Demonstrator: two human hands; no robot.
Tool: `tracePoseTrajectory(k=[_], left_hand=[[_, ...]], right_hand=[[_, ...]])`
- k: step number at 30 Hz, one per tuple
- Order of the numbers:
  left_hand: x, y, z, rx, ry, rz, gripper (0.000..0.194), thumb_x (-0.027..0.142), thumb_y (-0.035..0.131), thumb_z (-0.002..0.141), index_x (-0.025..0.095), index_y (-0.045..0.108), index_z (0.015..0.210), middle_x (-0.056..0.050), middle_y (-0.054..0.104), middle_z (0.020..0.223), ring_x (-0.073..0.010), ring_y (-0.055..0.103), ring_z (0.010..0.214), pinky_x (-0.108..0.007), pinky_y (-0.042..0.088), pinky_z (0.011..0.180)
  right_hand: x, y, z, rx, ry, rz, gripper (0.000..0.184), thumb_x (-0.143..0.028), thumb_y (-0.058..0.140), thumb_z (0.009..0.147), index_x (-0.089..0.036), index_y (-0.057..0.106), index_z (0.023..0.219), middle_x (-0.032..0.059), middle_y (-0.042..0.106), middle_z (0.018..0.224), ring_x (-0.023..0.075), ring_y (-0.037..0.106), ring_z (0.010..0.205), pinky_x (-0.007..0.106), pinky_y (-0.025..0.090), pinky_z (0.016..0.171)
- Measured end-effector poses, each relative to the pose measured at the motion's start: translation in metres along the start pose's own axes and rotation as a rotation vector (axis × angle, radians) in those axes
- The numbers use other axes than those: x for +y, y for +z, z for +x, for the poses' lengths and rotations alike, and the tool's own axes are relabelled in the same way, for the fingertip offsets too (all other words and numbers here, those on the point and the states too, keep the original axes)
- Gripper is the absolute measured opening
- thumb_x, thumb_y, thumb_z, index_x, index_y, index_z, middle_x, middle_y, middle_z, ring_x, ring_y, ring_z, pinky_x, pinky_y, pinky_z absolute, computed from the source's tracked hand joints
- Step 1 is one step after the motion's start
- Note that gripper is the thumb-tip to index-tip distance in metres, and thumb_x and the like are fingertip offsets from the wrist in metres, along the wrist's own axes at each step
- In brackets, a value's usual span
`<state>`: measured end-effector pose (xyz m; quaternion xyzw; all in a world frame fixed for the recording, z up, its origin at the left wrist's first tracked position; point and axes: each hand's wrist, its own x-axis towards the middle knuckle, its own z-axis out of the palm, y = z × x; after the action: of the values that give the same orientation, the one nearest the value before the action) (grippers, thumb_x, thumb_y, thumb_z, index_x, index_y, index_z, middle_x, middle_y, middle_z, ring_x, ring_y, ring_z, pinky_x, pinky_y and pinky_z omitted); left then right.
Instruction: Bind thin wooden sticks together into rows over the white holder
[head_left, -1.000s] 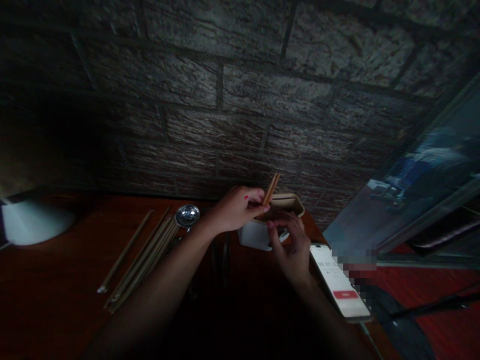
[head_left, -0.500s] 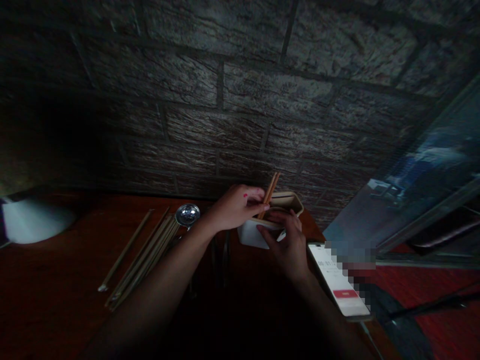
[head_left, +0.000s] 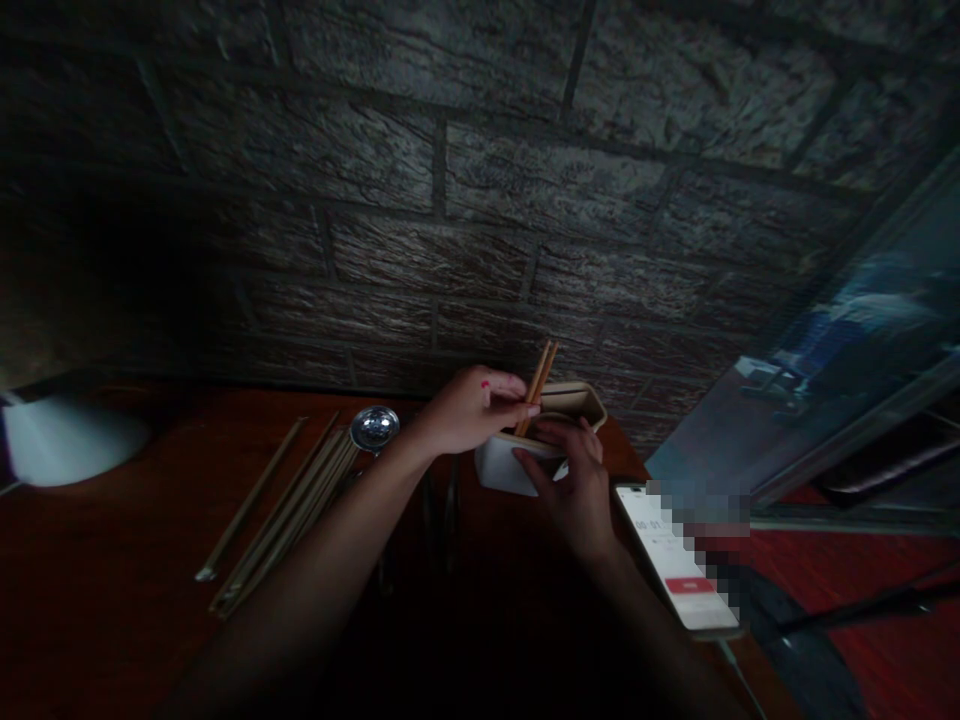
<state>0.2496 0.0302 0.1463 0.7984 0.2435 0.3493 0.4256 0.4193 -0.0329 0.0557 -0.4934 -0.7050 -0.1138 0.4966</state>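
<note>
Chopsticks (head_left: 541, 380) have shifted slightly left; hands (head_left: 476, 410) (head_left: 577, 485) crowd the box rim (head_left: 594, 397).

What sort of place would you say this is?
Possibly a casual eatery, though that is a guess: brown wooden chopsticks stand in an open white box, and a shiny metal ladle lies on the reddish-brown wooden table.

Left hand (head_left: 480, 410): fingers bent, pinched near thumb, red mark on back.
Left forearm: slanted up from lower left.
Right hand (head_left: 574, 480): fingers curled, thumb apart, pointed up-left.
Right forearm: rose from lower right.
</note>
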Motion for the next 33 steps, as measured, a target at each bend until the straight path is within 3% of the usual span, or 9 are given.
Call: tracePoseTrajectory(k=[15, 33], left_hand=[[-0.0034, -0.003, 0.001, -0.028, -0.023, 0.053, 0.024, 0.026, 0.063, 0.084, 0.008, 0.072, 0.096, -0.01, 0.075, 0.097, -0.0195, 0.068, 0.088, -0.028, 0.05, 0.078], [0.0003, -0.0016, -0.0008, -0.01, -0.002, 0.13, 0.023, 0.03, 0.061, 0.085, 0.011, 0.073, 0.089, -0.006, 0.074, 0.084, -0.0167, 0.066, 0.076, -0.026, 0.047, 0.068]], right_hand=[[0.001, -0.0006, -0.0004, -0.01, -0.007, 0.0, 0.031, -0.03, 0.072, 0.082, -0.023, 0.058, 0.109, 0.0047, 0.07, 0.105, 0.0245, 0.061, 0.107, 0.054, 0.033, 0.11], [0.0004, -0.0003, -0.0002, 0.001, -0.012, -0.012, 0.029, -0.03, 0.073, 0.081, -0.023, 0.06, 0.106, 0.0037, 0.071, 0.104, 0.024, 0.062, 0.105, 0.053, 0.033, 0.111]])
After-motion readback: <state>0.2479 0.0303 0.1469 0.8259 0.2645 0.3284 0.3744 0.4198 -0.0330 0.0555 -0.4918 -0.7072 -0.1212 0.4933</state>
